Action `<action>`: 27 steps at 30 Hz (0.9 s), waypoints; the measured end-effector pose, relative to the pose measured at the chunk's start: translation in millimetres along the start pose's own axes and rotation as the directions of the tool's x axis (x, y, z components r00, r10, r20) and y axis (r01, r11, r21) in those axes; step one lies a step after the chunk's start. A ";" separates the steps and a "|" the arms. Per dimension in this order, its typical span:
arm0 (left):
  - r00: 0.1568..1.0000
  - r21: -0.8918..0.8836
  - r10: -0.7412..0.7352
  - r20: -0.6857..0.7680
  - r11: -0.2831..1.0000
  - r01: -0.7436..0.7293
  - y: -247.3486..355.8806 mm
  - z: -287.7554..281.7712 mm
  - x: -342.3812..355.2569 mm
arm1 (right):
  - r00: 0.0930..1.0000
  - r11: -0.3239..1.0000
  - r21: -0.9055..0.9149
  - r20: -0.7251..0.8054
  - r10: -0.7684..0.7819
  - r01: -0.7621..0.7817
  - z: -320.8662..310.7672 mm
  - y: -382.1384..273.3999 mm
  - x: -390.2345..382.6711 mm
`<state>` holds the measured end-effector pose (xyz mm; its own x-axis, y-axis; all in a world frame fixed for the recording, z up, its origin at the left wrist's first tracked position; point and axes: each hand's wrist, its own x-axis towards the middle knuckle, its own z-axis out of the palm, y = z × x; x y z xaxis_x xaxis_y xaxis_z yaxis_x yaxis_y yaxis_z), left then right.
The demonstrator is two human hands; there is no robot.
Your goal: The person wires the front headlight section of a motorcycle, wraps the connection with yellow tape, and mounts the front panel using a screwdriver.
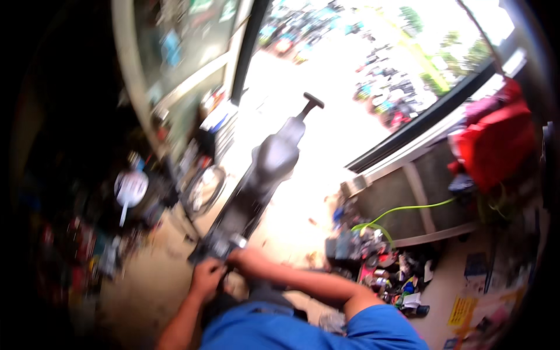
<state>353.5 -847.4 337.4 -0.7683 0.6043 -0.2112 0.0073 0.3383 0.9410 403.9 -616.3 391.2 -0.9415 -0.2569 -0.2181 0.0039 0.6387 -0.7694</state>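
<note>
A long grey and black vehicle body (pixel 277 154), which looks like a scooter or motorcycle, stretches away from me and ends in a dark T-shaped piece (pixel 314 100). At its near end is a dark part (pixel 217 247) with a bright spot. My left hand (pixel 208 276) is closed just below that part, its fingers curled inward. Beside it my right hand (pixel 249 262) reaches across from the right, closed against the near end. Blur and the hands themselves hide what the fingers hold.
A wheel (pixel 205 189) stands left of the vehicle. Tools and small parts (pixel 402 280) crowd the right side, near a yellow-green hose (pixel 402 208). A red cloth or bag (pixel 496 140) hangs at the far right. Ahead is a bright doorway with a dark frame (pixel 420 119).
</note>
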 end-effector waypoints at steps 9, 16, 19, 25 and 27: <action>0.964 -0.296 -0.264 0.022 0.920 0.258 73.4 -10.9 -7.9 | 0.977 0.948 -0.240 0.032 -0.209 0.210 0.3 -9.5 -7.0; 0.952 -0.140 -0.248 0.179 0.951 0.274 40.7 -27.9 -1.3 | 0.943 0.894 -0.312 0.025 -0.332 0.323 17.4 6.3 -3.7; 0.931 -0.030 -0.303 0.202 0.949 0.315 55.7 -47.6 -1.7 | 0.904 0.856 -0.325 -0.009 -0.428 0.402 3.8 -7.3 -13.2; 0.982 -0.066 0.131 0.134 0.990 -0.123 0.8 -27.4 -13.1 | 0.953 0.950 0.077 0.034 0.302 -0.303 -7.7 -10.3 -13.2; 0.979 -0.050 0.124 0.161 0.992 -0.117 8.3 -11.4 -29.4 | 0.856 0.850 0.133 0.181 0.485 -0.510 -41.7 -41.7 1.9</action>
<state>368.9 -870.6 354.4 -0.6482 0.7498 -0.1327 0.0652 0.2283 0.9714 387.8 -613.1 447.9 -0.7427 -0.0411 -0.6684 0.5285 0.5770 -0.6227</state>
